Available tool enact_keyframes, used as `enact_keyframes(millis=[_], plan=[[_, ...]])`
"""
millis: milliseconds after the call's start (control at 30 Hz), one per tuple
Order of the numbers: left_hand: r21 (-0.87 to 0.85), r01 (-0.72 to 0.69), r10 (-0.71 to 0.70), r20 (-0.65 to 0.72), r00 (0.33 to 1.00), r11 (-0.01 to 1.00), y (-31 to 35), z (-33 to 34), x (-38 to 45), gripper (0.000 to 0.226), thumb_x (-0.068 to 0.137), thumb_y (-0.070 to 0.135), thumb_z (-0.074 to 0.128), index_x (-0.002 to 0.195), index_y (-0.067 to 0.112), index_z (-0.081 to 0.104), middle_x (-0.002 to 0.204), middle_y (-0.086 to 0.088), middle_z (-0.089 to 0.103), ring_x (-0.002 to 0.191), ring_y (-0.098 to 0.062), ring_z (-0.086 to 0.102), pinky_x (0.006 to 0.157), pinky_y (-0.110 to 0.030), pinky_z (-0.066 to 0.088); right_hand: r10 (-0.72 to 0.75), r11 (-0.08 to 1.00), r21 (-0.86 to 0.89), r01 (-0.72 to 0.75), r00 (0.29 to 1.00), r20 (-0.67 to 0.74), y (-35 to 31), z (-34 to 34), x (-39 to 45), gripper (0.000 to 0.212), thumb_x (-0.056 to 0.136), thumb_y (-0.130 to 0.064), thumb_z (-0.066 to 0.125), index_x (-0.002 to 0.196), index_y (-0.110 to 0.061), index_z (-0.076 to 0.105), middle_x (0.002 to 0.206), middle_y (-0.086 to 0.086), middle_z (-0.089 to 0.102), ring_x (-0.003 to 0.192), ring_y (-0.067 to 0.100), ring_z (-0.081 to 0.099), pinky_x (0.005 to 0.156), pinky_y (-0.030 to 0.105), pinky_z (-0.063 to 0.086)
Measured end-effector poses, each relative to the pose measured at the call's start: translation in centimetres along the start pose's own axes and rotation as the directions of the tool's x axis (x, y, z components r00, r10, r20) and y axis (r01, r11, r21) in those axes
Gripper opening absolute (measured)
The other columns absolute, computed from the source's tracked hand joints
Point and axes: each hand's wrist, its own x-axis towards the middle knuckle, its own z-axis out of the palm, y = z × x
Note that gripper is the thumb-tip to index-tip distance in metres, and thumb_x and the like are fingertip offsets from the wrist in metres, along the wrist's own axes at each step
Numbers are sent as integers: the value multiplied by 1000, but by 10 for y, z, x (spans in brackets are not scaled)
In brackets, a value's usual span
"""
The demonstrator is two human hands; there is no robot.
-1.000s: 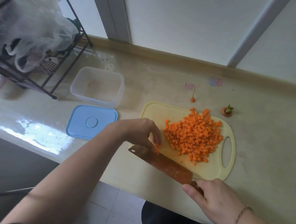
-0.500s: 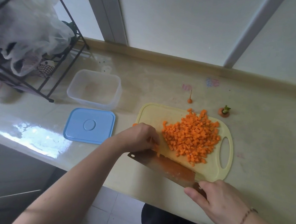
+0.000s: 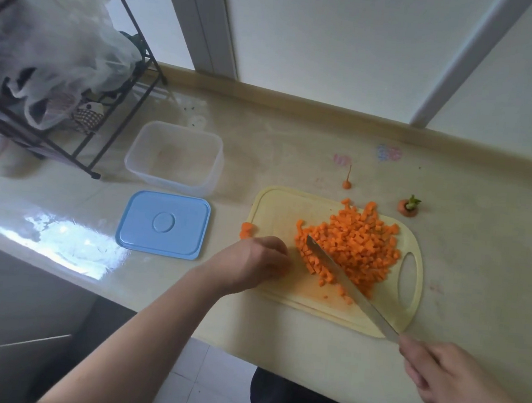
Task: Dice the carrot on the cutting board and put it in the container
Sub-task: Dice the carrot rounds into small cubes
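A heap of diced carrot (image 3: 354, 245) lies on the right half of the pale yellow cutting board (image 3: 277, 209). My right hand (image 3: 455, 385) grips the handle of a knife (image 3: 345, 278), and the blade lies on edge against the heap's left side. My left hand (image 3: 252, 265) rests curled on the board's left part, with a hint of orange at its fingertips; what it holds is hidden. One carrot piece (image 3: 246, 229) sits on the counter just left of the board. The clear plastic container (image 3: 175, 157) stands empty at the back left.
The container's blue lid (image 3: 164, 224) lies flat in front of it. A carrot tip (image 3: 347, 183) and a carrot top with green stub (image 3: 408, 207) sit behind the board. A black wire rack (image 3: 83, 92) with plastic bags fills the far left. The counter edge runs close below the board.
The knife has turned from lying flat near the board's front edge to standing on edge against the diced heap. My left hand has come off the blade and settled on the board.
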Motion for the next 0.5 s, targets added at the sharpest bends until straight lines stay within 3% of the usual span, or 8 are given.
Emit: enact_keyframes(millis=[167, 267, 367, 433, 500], plan=[[3, 109, -105, -247, 963, 994, 7, 29, -13, 26, 94, 31, 59, 98, 12, 77, 98, -4, 66, 78, -24, 65, 66, -32, 56, 63, 994, 89, -70, 995, 79, -19, 13, 12, 69, 66, -88, 41, 57, -20, 40, 54, 5, 28, 45, 16, 21, 44, 19, 14], [-107, 287, -304, -421, 854, 952, 24, 46, -13, 25, 90, 33, 62, 91, 12, 76, 92, -1, 65, 75, -21, 63, 63, -31, 54, 72, 986, 142, -88, 991, 115, -27, 23, 19, 59, 73, -78, 42, 57, -20, 41, 54, 5, 29, 42, 14, 21, 44, 18, 14], [-243, 415, -480, -501, 720, 877, 45, 58, -3, 14, 87, 23, 71, 91, 11, 77, 90, 0, 64, 76, -21, 63, 67, -32, 53, 80, 980, 170, -99, 990, 119, -33, 33, 25, 57, 81, -71, 41, 62, -18, 42, 54, 5, 32, 40, 13, 22, 43, 16, 16], [-300, 454, -542, -525, 656, 839, 53, 63, 0, 10, 86, 19, 76, 91, 11, 77, 91, 1, 64, 76, -21, 62, 69, -30, 51, 79, 983, 158, -96, 990, 114, -35, 38, 28, 56, 84, -69, 40, 63, -17, 42, 54, 6, 32, 39, 14, 22, 43, 16, 17], [-317, 453, -551, -541, 635, 833, 55, 64, -2, 10, 82, 17, 79, 90, 10, 76, 90, 1, 64, 74, -18, 61, 67, -26, 48, 72, 986, 145, -87, 992, 108, -34, 39, 29, 55, 87, -67, 40, 63, -17, 43, 53, 5, 33, 38, 14, 23, 42, 16, 18]])
